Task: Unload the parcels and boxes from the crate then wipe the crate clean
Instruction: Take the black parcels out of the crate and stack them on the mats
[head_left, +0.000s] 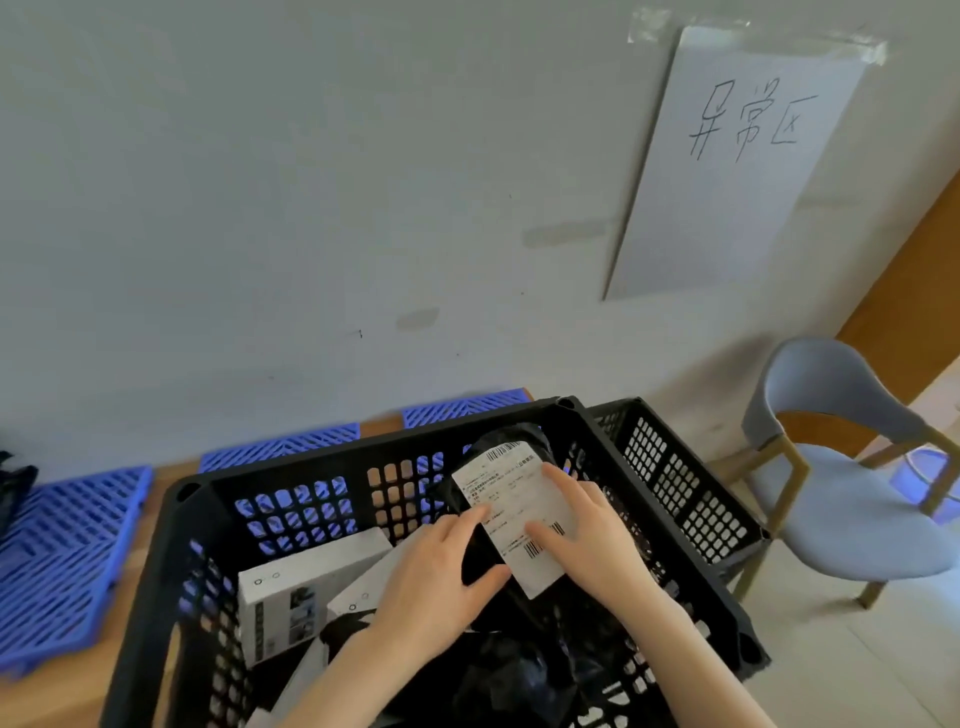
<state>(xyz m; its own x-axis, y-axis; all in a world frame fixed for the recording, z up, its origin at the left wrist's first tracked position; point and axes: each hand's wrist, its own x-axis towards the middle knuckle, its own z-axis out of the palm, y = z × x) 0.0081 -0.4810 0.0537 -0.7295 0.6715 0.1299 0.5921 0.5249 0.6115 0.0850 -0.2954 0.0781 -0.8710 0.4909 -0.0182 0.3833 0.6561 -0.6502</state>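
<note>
A black perforated plastic crate (291, 465) fills the lower middle of the head view. Above its inside I hold a black plastic parcel (511, 441) with a white shipping label facing me. My left hand (441, 577) grips the parcel's lower left edge, thumb on the front. My right hand (587, 530) grips its right side, fingers and thumb lying on the label. In the crate's left half lie two white boxes (291, 587) on their sides. Crumpled black bags (519, 670) lie on the crate floor near me.
A second black crate (675, 467) stands just behind on the right. Blue plastic floor pallets (67, 561) lie along the wall to the left. A blue chair (852, 493) with wooden legs stands at right. A paper sign (737, 156) is taped on the wall.
</note>
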